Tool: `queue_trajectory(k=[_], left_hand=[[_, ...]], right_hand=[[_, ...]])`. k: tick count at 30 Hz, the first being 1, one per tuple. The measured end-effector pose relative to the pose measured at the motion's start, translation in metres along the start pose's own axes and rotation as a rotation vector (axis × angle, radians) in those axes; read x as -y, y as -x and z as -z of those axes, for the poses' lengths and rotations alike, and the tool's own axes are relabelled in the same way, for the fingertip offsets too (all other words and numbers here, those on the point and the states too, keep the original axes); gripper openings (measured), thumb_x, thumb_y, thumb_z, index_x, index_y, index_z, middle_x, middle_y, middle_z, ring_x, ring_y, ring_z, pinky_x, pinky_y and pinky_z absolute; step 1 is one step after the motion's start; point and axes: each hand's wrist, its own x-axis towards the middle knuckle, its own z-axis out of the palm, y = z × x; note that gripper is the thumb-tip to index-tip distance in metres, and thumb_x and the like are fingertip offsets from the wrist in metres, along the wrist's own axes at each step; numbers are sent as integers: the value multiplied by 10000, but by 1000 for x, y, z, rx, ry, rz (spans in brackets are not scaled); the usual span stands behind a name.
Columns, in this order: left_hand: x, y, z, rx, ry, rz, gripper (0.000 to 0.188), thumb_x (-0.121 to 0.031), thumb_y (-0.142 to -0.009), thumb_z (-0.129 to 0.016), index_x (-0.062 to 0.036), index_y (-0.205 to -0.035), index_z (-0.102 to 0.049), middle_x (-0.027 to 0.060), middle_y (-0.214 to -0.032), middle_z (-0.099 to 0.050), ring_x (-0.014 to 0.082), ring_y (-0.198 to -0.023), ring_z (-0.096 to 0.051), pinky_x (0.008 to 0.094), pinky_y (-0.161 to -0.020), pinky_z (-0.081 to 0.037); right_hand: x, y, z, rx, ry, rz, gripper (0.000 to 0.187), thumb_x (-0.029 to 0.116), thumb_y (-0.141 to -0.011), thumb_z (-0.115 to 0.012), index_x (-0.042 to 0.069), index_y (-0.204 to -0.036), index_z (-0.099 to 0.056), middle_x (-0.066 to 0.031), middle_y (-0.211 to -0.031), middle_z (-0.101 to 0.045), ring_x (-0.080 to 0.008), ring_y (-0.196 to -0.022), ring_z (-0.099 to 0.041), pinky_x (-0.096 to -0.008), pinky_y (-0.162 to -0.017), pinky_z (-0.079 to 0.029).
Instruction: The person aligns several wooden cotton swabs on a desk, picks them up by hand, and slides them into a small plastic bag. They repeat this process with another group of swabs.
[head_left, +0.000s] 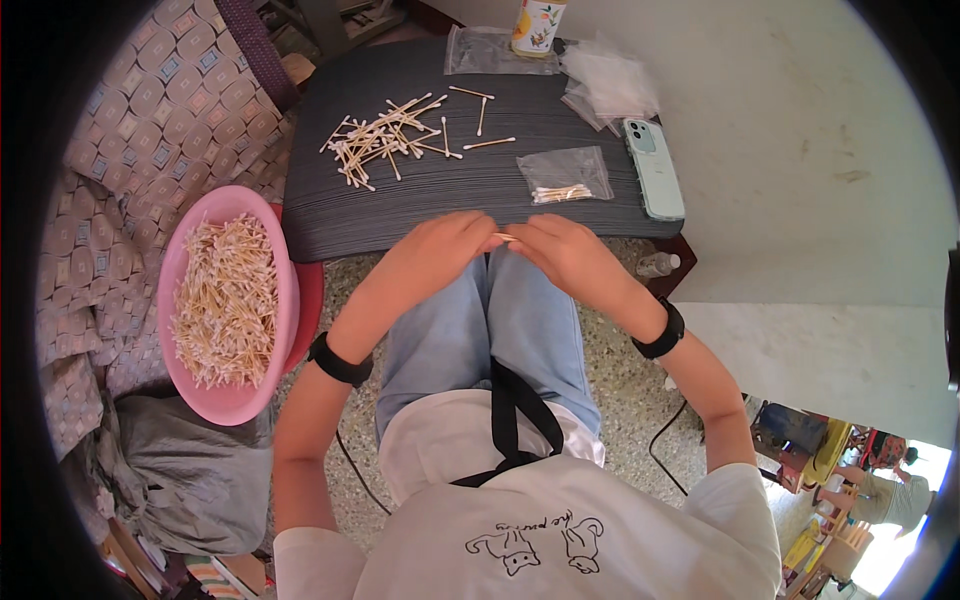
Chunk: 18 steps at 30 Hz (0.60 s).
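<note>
My left hand (452, 243) and my right hand (562, 250) meet above my lap at the table's near edge, fingers closed. Between their fingertips a small bit of wooden-stemmed cotton swabs (506, 237) shows; how many are held is hidden. Just beyond my right hand lies a clear plastic bag (563, 172) with several swabs along its near side. A loose heap of cotton swabs (385, 142) spreads over the left half of the dark grey table (420, 212). A few single swabs lie to the right of the heap.
A pink basin (285, 300) full of swabs stands left of my left arm. At the table's right edge lies a pale green phone (656, 170). Clear bags (612, 82) and a bottle (538, 28) are at the far side. A plastic bottle (657, 265) sits below the right corner.
</note>
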Motion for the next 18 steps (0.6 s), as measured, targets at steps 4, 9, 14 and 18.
queue_trajectory(k=[4, 9, 14, 18], left_hand=[[-5, -16, -9, 34, 59, -33, 215, -206, -890, -593, -14, -836, -514, 147, -790, -524, 334, -757, -557, 419, -667, -446], [-11, -38, -30, 4, 60, -78, 210, -202, -895, -591, -18, -828, -517, 141, -770, -526, 328, -752, -556, 417, -668, -445], [-13, -56, -55, -16, 101, -78, 183, -200, -904, -581, -24, -870, -541, 134, -825, -541, 322, -787, -564, 411, -681, -455], [-14, -71, -79, -226, 39, 12, 223, -158, -888, -591, -43, -1079, -582, 112, -1028, -575, 314, -952, -572, 410, -828, -468]], right_hand=[[-1, 13, 9, -13, -37, -182, 200, 134, -892, -633, 2, -1040, -652, -137, -744, -567, -288, -659, -532, -353, -603, -436], [-6, 24, 28, -25, -140, -368, 149, 97, -882, -626, -4, -985, -662, -149, -701, -560, -293, -603, -517, -363, -576, -423], [-18, 37, 38, -91, 19, -326, 133, 85, -864, -636, -24, -935, -664, -181, -718, -587, -334, -613, -553, -384, -575, -437], [-53, 46, 63, -228, 105, -409, 135, 88, -871, -623, -23, -933, -671, -215, -780, -619, -365, -663, -589, -388, -599, -463]])
